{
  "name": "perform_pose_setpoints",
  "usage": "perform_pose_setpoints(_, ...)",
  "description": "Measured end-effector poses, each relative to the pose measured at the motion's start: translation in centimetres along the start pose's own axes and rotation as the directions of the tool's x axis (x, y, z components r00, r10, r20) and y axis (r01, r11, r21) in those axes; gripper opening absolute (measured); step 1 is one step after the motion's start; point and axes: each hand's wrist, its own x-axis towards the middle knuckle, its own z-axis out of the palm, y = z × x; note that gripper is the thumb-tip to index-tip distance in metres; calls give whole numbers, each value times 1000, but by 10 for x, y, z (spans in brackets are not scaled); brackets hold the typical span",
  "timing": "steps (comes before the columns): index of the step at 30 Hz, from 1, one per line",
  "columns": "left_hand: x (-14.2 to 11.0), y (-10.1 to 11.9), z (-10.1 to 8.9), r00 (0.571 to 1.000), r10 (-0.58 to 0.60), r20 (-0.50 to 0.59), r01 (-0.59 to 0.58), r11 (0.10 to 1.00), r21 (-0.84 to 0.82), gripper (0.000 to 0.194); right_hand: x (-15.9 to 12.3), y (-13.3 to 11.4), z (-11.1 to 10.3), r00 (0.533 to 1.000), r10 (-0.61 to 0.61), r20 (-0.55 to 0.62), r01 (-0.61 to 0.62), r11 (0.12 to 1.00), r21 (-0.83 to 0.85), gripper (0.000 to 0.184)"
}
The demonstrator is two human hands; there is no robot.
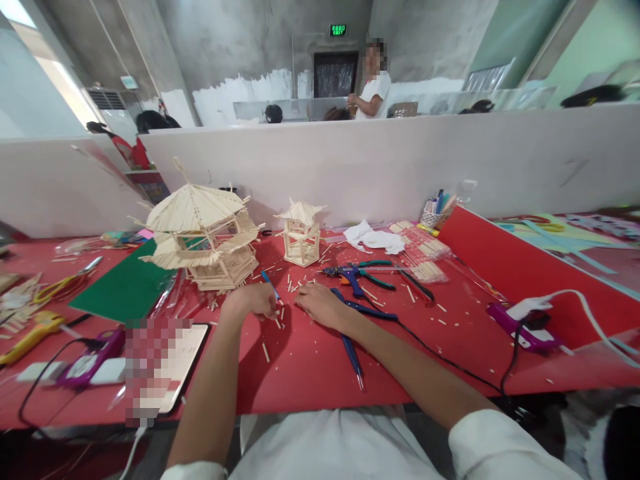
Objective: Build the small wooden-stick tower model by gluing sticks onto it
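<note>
My left hand [256,300] is closed, with its fingers curled down near the tabletop; what they pinch, if anything, is hidden. A blue pen [269,281] slants right beside those fingers, and I cannot tell whether they grip it. Palm down, my right hand [320,304] rests on the red table with its fingers stretched out among short wooden stick pieces [293,283]. Behind my left hand stands a large stick-built pavilion model [200,233]. A smaller stick pavilion [301,233] stands farther back, between the hands.
Right of my hands lie a blue glue gun [353,277], green-handled pliers [377,270] and blue tweezers [351,360]. On the left are a green board [125,283], a tablet [187,367] and a purple power strip [95,360]. Bundled sticks [425,250] lie behind; another person [374,93] stands beyond the partition.
</note>
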Motion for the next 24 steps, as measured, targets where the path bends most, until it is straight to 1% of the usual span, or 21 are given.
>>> perform_pose_setpoints(2, 1, 0, 1, 992, -51, 112, 55, 998, -34, 9, 0, -1, 0, 1000, 10, 13, -10, 1000, 5, 18)
perform_pose_setpoints(3, 3, 0, 2, 987, -72, 145, 79, 996, -48, 9, 0, -1, -1, 1000, 15, 14, -15, 1000, 11, 18)
perform_pose_setpoints(5, 7, 4, 4, 982, -89, 167, 101, 993, -66, 8, 0, -1, -1, 1000, 21, 12, -22, 999, 28, 18)
perform_pose_setpoints(8, 12, 10, 7, 979, -61, 193, 79, 993, -88, 7, -1, 0, -1, 999, 36, 11, -37, 998, 58, 19)
perform_pose_setpoints(13, 15, 13, 8, 985, -15, 170, 26, 998, -62, 8, -2, -1, 1, 998, 64, 9, -64, 992, 110, 18)
perform_pose_setpoints(17, 14, 14, 7, 983, -8, 186, 13, 1000, -26, 10, -3, -2, -1, 991, 126, -54, -115, 976, 185, 21)
perform_pose_setpoints(20, 10, 21, 6, 985, -12, 172, -4, 996, 93, 9, -4, -1, -4, 980, 160, -119, -121, 952, 282, 22)
perform_pose_setpoints(22, 8, 28, 7, 991, -28, 128, 3, 981, 192, 12, -4, 0, -6, 970, 184, -160, -118, 928, 352, 21)
perform_pose_setpoints(24, 6, 34, 8, 996, -45, 73, 25, 967, 255, 12, -4, 0, -8, 958, 216, -190, -119, 899, 420, 20)
